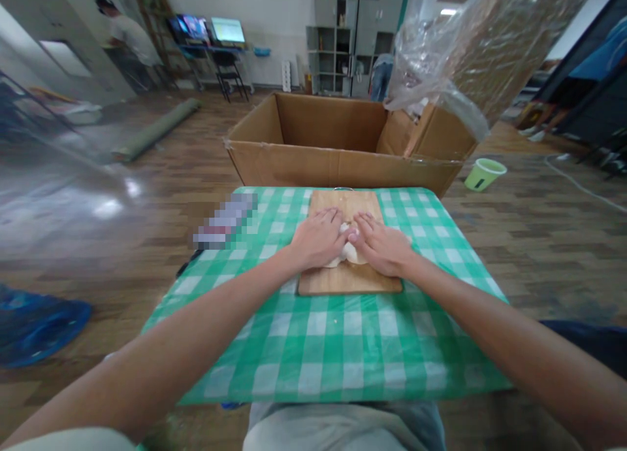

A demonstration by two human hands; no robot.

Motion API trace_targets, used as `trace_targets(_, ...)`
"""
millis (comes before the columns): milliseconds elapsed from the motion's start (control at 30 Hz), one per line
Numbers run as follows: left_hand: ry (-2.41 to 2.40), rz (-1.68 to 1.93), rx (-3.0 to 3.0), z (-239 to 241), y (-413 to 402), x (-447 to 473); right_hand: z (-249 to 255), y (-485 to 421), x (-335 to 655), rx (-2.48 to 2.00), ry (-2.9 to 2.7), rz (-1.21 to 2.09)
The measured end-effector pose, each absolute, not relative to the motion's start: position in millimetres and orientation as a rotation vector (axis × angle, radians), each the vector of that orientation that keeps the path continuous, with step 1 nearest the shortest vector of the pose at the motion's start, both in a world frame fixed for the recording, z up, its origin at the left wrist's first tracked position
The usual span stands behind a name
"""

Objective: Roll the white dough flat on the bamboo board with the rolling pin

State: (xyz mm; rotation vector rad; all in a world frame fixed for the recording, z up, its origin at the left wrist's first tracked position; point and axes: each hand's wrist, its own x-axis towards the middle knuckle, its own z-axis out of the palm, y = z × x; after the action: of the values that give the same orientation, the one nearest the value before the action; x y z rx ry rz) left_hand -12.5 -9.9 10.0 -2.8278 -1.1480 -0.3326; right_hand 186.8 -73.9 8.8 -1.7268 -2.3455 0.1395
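A wooden cutting board [360,282] lies on a small table with a green-and-white checked cloth [337,346]. A pale lump of dough [350,250] rests on the board, mostly hidden under both palms. My left hand [318,238] lies flat on its left side, fingers stretched forward. My right hand [382,243] lies flat on its right side, fingers together and pointing inward. Both hands press down on the dough and nearly touch each other.
A large open cardboard box [337,144] stands just beyond the table. Clear plastic wrap [470,52] hangs at upper right. A light green cup [484,174] sits on the wooden floor, right. A blurred-out object [225,222] lies at the table's left edge. A person stands far left.
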Motion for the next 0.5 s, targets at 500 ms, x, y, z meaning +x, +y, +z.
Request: trace_targets(500, -1.242, -0.043, -2.805, -4, 99, 24, 10, 38, 217, -1.959, -2.333, 0.264)
